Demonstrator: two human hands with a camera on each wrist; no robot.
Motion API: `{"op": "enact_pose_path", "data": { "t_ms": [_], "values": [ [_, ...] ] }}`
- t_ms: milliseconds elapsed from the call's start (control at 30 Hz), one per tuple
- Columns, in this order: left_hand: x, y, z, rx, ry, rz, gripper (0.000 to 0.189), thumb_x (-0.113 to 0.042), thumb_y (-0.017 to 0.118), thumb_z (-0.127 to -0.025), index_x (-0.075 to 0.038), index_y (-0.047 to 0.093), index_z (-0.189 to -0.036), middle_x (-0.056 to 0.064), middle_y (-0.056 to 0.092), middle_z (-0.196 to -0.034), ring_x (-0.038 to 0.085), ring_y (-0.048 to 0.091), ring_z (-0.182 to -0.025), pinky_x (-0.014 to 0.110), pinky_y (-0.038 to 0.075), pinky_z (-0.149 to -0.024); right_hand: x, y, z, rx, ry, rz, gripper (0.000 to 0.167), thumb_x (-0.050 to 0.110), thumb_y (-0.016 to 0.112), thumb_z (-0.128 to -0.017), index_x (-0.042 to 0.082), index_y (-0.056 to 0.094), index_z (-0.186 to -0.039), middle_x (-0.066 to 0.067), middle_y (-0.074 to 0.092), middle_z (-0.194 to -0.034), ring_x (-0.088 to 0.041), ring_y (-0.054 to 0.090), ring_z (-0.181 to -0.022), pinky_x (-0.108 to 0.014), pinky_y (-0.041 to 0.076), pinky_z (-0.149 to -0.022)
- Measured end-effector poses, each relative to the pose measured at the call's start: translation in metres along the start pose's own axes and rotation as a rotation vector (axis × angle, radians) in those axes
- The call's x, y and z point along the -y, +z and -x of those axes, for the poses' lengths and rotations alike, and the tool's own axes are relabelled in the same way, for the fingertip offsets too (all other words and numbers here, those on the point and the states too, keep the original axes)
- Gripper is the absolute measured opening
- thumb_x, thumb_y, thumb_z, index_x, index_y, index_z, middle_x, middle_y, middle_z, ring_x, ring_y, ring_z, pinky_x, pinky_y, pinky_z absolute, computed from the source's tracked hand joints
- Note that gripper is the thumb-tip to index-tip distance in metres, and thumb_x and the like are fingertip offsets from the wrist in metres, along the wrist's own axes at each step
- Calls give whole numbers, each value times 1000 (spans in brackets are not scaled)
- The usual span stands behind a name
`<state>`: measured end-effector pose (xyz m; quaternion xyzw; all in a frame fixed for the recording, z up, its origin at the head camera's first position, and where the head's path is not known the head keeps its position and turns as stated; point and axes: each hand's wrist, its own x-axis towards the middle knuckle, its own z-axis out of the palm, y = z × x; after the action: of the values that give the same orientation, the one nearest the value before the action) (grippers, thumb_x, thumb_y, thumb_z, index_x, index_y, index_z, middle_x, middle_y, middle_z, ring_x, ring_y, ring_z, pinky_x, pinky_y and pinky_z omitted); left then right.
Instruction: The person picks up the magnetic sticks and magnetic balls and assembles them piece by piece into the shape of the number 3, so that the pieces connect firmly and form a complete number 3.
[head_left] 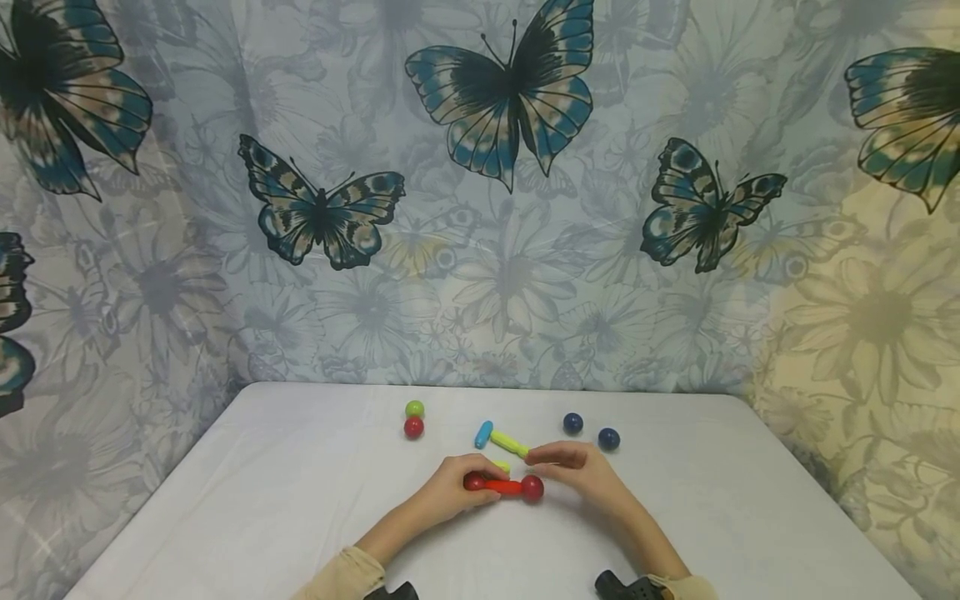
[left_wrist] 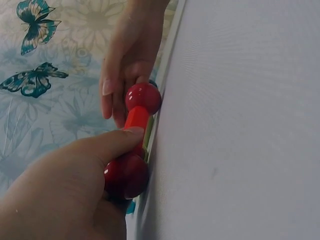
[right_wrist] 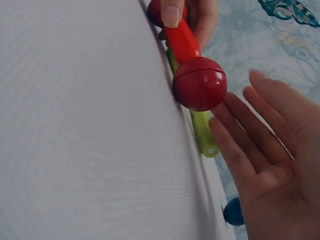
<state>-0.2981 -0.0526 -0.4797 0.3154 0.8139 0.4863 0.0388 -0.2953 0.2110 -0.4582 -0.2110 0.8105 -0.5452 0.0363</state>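
Note:
A red rod [head_left: 504, 487] with a red ball at each end makes a dumbbell shape above the white tabletop. My left hand [head_left: 453, 487] grips it at the left end, thumb along the rod [left_wrist: 136, 120] and left ball [left_wrist: 127, 175]. The right-end ball [right_wrist: 200, 84] is uncovered. Beside that ball my right hand [head_left: 585, 473] has its fingers loosely extended, with nothing held. A yellow-green rod [head_left: 508, 442] lies just beyond, its near end close to the right fingertips. Another yellow-green piece [head_left: 502, 466] shows partly behind the left hand.
A light blue rod [head_left: 483, 434] touches or nearly touches the yellow-green rod's far end. A green ball [head_left: 415, 408] and a red ball [head_left: 413, 428] sit at the back left. Two dark blue balls [head_left: 573, 423] sit at the back right. Patterned cloth [head_left: 517, 342] hangs behind the table.

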Motion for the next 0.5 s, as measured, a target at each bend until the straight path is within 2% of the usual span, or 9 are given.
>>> {"op": "enact_pose_path", "data": {
  "t_ms": [133,200,300,500],
  "values": [
    [0,0,0,4,-12,-4,25,-23,76,-84,-27,72,-108,-9,71,-111,6,62,-108,22,47,-99,-1,-1,-2,-103,-26,-21,32,19,72,-88,3,69,-116,-17,70,-117,-21,68,-111,-16,52,-90],
    [0,0,1,6,-16,-5,25,-24,76,-84,-27,72,-109,-10,71,-112,6,61,-108,23,47,-99,-1,0,-3,-146,-14,-24,33,20,73,-87,3,68,-116,-17,70,-118,-25,66,-113,-17,53,-90],
    [-1,0,1,9,-22,-2,24,-24,76,-85,-27,72,-109,-10,71,-112,6,61,-107,22,47,-98,0,1,-3,-191,18,-28,36,21,75,-86,5,67,-117,-16,69,-120,-30,64,-117,-21,54,-92],
    [-1,0,0,5,-20,0,25,-24,76,-84,-26,72,-108,-9,71,-112,6,61,-107,22,47,-98,-1,3,-6,-244,64,-21,36,19,73,-87,6,66,-119,-14,68,-123,-30,61,-121,-26,53,-96]
  ]
}}
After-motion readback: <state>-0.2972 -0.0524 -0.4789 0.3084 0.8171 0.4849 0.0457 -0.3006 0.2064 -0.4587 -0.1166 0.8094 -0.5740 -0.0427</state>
